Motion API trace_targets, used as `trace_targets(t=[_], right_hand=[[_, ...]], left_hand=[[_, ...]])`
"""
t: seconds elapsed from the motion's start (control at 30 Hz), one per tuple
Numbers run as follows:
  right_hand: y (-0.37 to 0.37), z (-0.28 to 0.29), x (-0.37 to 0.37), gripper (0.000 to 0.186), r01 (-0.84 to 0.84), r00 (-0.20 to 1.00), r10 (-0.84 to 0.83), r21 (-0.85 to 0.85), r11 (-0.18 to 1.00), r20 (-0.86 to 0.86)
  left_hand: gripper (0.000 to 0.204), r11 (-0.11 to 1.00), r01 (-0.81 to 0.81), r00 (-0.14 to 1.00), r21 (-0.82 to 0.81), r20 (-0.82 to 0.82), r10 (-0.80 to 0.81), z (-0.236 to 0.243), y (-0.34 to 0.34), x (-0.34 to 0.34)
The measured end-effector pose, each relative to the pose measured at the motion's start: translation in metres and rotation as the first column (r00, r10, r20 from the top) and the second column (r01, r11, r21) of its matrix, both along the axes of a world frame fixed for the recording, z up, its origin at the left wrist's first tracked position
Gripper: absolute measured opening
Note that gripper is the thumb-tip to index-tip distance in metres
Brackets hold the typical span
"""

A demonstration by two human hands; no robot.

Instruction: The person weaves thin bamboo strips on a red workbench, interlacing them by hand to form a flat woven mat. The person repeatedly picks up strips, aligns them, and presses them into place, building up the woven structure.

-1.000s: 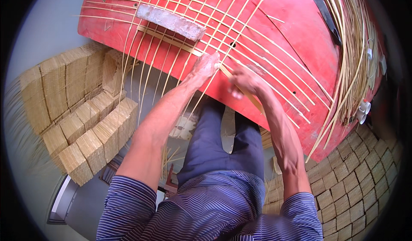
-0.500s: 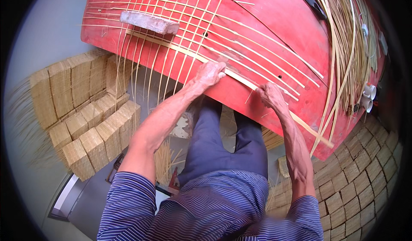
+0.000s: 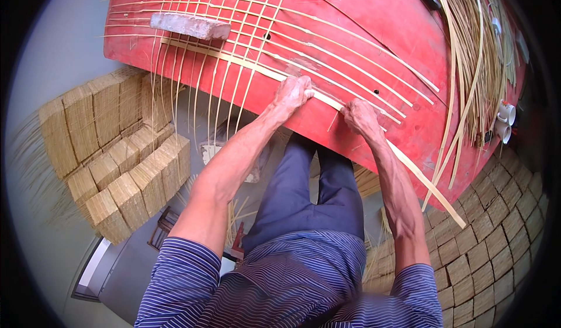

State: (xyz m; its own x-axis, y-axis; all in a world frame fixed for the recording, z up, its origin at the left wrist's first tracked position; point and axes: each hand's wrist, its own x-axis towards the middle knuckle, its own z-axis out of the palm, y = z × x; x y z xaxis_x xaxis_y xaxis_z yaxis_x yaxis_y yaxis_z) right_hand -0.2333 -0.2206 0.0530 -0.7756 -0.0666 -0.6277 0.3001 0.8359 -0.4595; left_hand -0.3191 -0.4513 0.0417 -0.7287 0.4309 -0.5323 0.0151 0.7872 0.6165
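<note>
Person: a striped blue shirt (image 3: 292, 287) and dark blue trousers (image 3: 310, 187) fill the lower middle of the view; both bare forearms reach up to the near edge of the table.
Woven stacks: piles of square woven mats (image 3: 111, 152) stand on the floor to the left, and more mats (image 3: 491, 234) lie along the lower right.
Table: a red table (image 3: 374, 30) spans the upper part of the view, its near edge running from upper left down to the right.
Left hand: the left hand (image 3: 294, 92) rests on the table just inside the near edge, fingers curled and pressed together on a wide flat strip (image 3: 245, 65), holding it down.
Right hand: the right hand (image 3: 359, 115) lies just beside the left, near the same edge, fingers folded and pinching the same wide flat strip.
Wide strip: it runs diagonally from the left part of the table, under both hands, and sticks out past the near edge at lower right.
Thin slats: a lattice of thin pale slats (image 3: 234, 18) crosses the table, some hanging over the near edge at left.
Brick: a grey brick (image 3: 190, 26) sits on the slats near the far left corner.
Loose bundle: a heap of long pale strips (image 3: 473, 53) lies along the right end of the table.
Pipe pieces: white pipe fittings (image 3: 505, 120) sit at the right edge, beside the bundle.
</note>
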Motion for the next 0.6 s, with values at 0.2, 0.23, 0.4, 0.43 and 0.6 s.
trace_targets(t=[0.2, 0.23, 0.4, 0.43, 0.6], right_hand=[[0.000, 0.001, -0.008, 0.038, -0.030, 0.995, 0.029, 0.009, 1.000, 0.099], [-0.002, 0.006, -0.011, 0.036, 0.008, 0.983, -0.004, -0.019, 1.000, 0.181], [-0.011, 0.040, -0.044, 0.026, 0.310, 0.822, -0.148, -0.214, 0.926, 0.549], [-0.016, 0.043, -0.050, 0.025, 0.388, 0.788, -0.160, -0.278, 0.879, 0.595], [-0.041, 0.032, -0.067, 0.019, 0.522, 0.719, -0.152, -0.382, 0.763, 0.678]], left_hand=[[0.020, 1.000, 0.001, 1.000, 0.005, -0.009, -0.001, -0.001, 0.007, -0.003], [0.020, 1.000, 0.008, 1.000, 0.004, -0.014, -0.008, -0.001, 0.007, -0.003], [0.022, 0.998, 0.039, 0.997, -0.046, -0.061, -0.042, -0.008, 0.005, 0.001], [0.022, 0.998, 0.047, 0.995, -0.051, -0.083, -0.051, -0.010, 0.004, 0.002], [0.021, 1.000, 0.008, 0.997, -0.025, -0.080, -0.010, -0.011, 0.010, 0.003]])
